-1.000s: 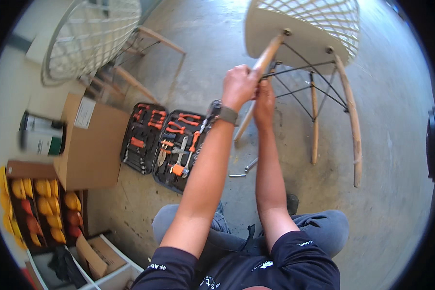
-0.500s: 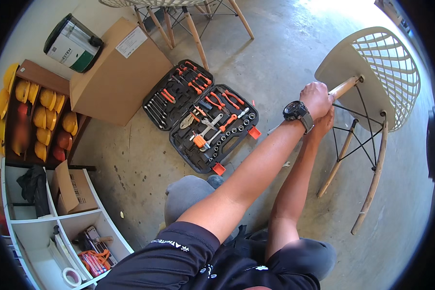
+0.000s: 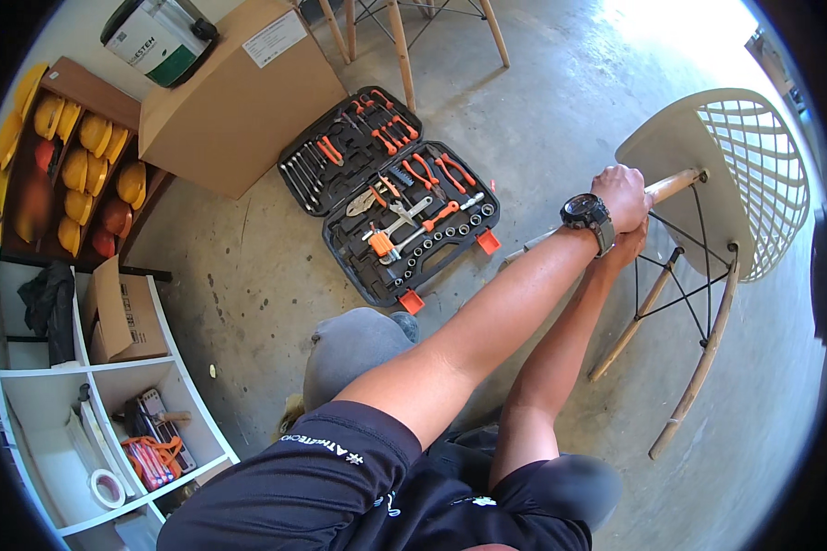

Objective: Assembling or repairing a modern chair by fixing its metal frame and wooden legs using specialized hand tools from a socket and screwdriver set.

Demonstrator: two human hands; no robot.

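Note:
A cream chair (image 3: 671,147) with a lattice-like back lies tipped over at the right, its wooden legs and black wire braces exposed. One wooden chair leg (image 3: 676,187) runs from the seat toward me. My left hand (image 3: 621,196), with a black watch at its wrist, is closed around this leg. Just below it, my right hand (image 3: 628,246) is also closed on the leg, its fingers partly hidden behind the left hand. A pale strip shows past my left forearm; I cannot tell whether it belongs to the same leg.
An opened black toolbox (image 3: 340,228) with orange-handled tools and sockets lies on the floor left of my arms. Behind it stands a large cardboard box (image 3: 239,110). A rack of yellow helmets (image 3: 87,174) and a white shelf unit (image 3: 46,372) line the left. Another chair's legs (image 3: 400,55) stand far off.
The whole view has shifted a little, so the toolbox and box sit higher while the chair and hands sit slightly lower and farther right. Both hands keep hold of the chair leg.

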